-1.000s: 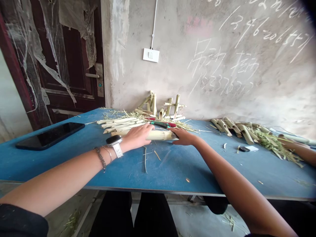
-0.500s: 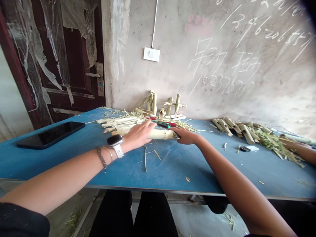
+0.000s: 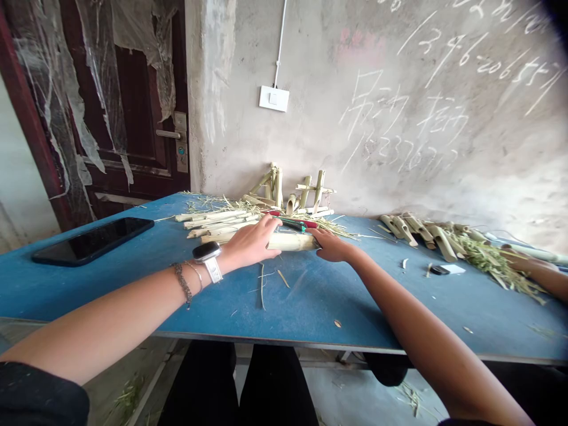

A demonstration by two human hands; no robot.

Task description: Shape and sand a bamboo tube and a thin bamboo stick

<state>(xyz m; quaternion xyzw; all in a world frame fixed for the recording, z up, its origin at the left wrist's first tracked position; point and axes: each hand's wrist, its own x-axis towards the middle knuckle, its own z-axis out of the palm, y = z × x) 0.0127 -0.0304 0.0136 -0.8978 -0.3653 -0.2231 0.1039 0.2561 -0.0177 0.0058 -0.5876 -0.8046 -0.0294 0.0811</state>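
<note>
A pale bamboo tube (image 3: 293, 241) lies crosswise on the blue table in front of me. My left hand (image 3: 252, 239) grips it near the middle, fingers over the top and thumb along the near side. At the tube's right end my right hand (image 3: 332, 245) is closed round it, covering the tip. Just behind the tube are tools with red and green-black handles (image 3: 293, 225), partly covered by my fingers. More thin bamboo sticks (image 3: 213, 223) lie side by side to the left, beyond my left wrist.
A black phone (image 3: 93, 239) lies on the table (image 3: 199, 313) at left. Bamboo frames (image 3: 317, 190) stand against the wall among shavings. At right are cut bamboo pieces (image 3: 444, 242), a small black object (image 3: 440, 270) and another person's hand (image 3: 528, 263). Scraps lie before me.
My left thumb has moved out along the tube's near side. My right hand has shifted slightly at the right end. The tube stays in nearly the same place.
</note>
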